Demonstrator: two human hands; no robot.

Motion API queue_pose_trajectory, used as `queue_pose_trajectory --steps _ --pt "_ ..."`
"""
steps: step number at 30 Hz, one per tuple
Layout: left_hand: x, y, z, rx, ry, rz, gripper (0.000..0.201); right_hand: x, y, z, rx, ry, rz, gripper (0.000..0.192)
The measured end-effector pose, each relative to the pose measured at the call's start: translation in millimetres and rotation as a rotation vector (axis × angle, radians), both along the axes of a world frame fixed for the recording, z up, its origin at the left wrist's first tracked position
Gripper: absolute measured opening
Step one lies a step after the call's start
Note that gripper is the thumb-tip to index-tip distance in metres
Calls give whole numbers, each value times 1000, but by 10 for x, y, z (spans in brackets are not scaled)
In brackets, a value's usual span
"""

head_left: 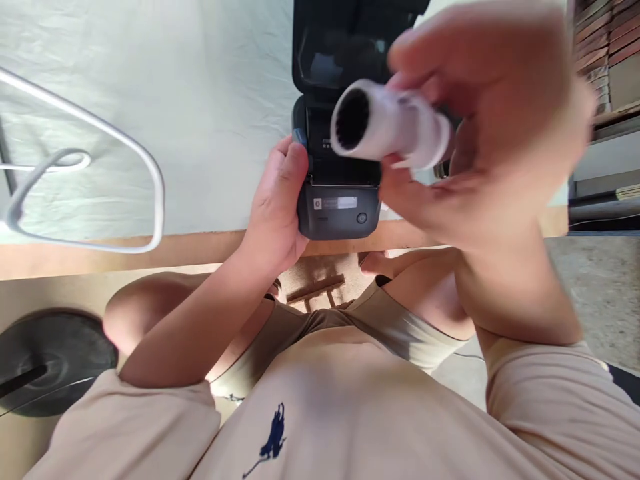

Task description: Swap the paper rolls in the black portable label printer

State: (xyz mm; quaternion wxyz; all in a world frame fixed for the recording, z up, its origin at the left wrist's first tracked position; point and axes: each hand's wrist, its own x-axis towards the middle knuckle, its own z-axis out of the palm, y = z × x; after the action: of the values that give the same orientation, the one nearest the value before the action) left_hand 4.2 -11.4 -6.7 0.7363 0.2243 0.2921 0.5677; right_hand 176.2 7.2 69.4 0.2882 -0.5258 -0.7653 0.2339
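Observation:
A small dark portable printer [340, 213] stands at the table's front edge, its lid [345, 47] swung up and back. A power button and a pale label with a Bluetooth mark show on its front. My left hand [280, 200] grips the printer's left side, thumb on the upper edge. Above the printer's open bay, my right hand [490, 127] holds a small white roll [390, 127] between thumb and fingers. The roll's dark, hollow, ribbed end faces left toward the camera. It partly hides the bay, and motion blurs the right hand.
A thick white cable [155, 180] loops over the pale table cover [220, 120] on the left. The table's wooden edge [210, 250] runs across in front of my knees. A round black base [60, 360] stands on the floor at left. Stacked items [605, 60] fill shelves at right.

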Motion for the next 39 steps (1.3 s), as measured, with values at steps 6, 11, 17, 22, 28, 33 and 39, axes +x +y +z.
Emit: queue_pose_trajectory --steps 6,11,17,22,28,33,39 --pt "4 -63 24 14 71 6 19 -40 3 -137 247 -457 18 27" --pt "-5 -25 5 -15 43 -31 18 16 -38 -227 473 -337 141 7" --pt "-59 -30 -35 -9 91 -79 28 49 -57 -204 444 -122 333 12" --pt "-87 -58 -3 -21 222 -101 56 40 31 -165 178 270 -216 22" --pt "-84 -63 6 -75 255 -76 65 14 119 -198 105 586 -118 33" --pt "-69 -77 -11 43 208 -100 50 65 126 -224 53 202 164 31" --pt "-78 -109 -5 72 238 -121 21 -9 -23 -102 -2 -71 244 55"
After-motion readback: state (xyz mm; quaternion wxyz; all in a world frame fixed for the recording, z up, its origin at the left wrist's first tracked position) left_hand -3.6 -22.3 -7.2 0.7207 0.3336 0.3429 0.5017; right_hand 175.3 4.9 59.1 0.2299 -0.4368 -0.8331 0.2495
